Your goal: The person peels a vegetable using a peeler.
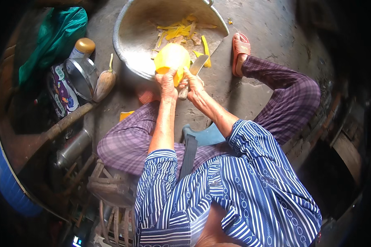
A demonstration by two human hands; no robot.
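My left hand (167,84) grips the near end of a peeled yellow squash, probably a pumpkin (172,58), whose top is washed out by glare. On its right side, my right hand (194,85) is closed around a knife (199,64). The wide blade points up and away, and part of the handle shows below my fingers. Both hands are at the near rim of a large metal basin (119,46). Yellow and tan strips of peel (181,31) lie inside it. Whether the blade touches the flesh is hard to tell.
An unpeeled tan squash (106,83) with its stem lies at left, by a round clear-sided container (82,78) and a gold-lidded jar (84,46). A bamboo pole (68,120), a metal flask (74,148) and a wooden stool (111,185) are nearer. A blue plastic seat (204,134) is beneath me.
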